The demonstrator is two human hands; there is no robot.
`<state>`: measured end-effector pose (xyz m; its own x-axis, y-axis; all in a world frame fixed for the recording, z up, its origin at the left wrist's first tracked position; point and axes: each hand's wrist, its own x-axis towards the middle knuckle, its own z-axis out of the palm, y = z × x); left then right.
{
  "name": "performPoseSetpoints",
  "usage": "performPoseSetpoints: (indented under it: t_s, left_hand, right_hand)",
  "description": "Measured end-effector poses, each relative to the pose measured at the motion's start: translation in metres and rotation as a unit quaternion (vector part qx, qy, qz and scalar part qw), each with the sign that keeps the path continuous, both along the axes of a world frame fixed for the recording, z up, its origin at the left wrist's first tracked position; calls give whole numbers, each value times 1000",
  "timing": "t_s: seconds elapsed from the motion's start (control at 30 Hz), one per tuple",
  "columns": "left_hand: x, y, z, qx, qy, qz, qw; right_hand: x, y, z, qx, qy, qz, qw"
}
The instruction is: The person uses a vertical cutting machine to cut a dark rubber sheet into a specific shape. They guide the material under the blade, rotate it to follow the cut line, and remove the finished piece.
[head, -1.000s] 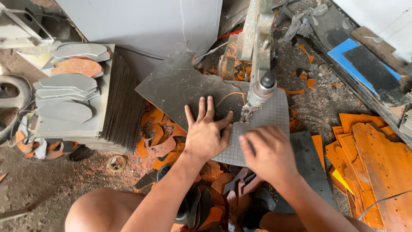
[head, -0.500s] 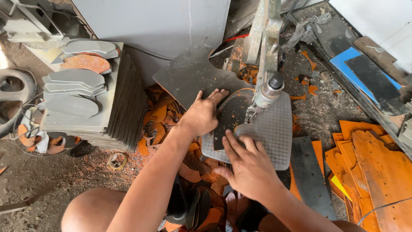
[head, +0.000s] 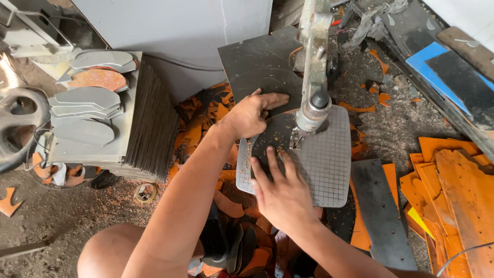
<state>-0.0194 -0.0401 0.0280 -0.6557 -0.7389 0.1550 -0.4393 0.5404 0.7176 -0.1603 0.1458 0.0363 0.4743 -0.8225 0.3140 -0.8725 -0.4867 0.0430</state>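
1. Pressing down on the dark rubber sheet [head: 275, 141], both hands are lying flat and open on it, gripping nothing; the sheet is resting on the grey gridded saw table [head: 329, 164], right at the upright blade post [head: 312, 77].
2. The left hand [head: 252, 114] is now spreading over the sheet's far edge, fingers pointing right toward the post, where a second ago it was lying nearer the body with fingers fanned upward.
3. The right hand [head: 283, 193] is sitting at the near edge, fingers pointing away from the body; earlier it was lying more to the right.
4. That shift suggests the sheet is being turned about the blade, so the cut is probably following a curve.
5. The sheet's long axis is running roughly from near-left to far-right, its rounded end pointing toward the large black panel [head: 257, 62] behind.
6. Orange offcuts [head: 447, 170] are lying at the right, and stacked grey cut soles [head: 85, 110] at the left.
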Motion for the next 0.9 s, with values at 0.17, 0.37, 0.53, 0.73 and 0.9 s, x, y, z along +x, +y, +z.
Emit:
performPoseSetpoints:
  t_s: [0.17,0.37,0.53,0.73,0.9]
  left_hand:
    - [4,-6,3,30,10,19,999]
    - [5,-10,-8,4,24,-2,1000]
    - [-3,2,-3,-3,29,-7,1000]
    - [-18,11,11,11,162,19,987]
    - [8,73,19,-74,271,418,864]
  right_hand:
    - [-31,28,11,36,-85,57,994]
    - [-67,53,26,94,-217,63,969]
    - [-107,-28,37,55,-235,-98,965]
    - [-108,-76,19,-10,-163,-68,984]
    - [-93,-20,6,43,-111,-76,990]
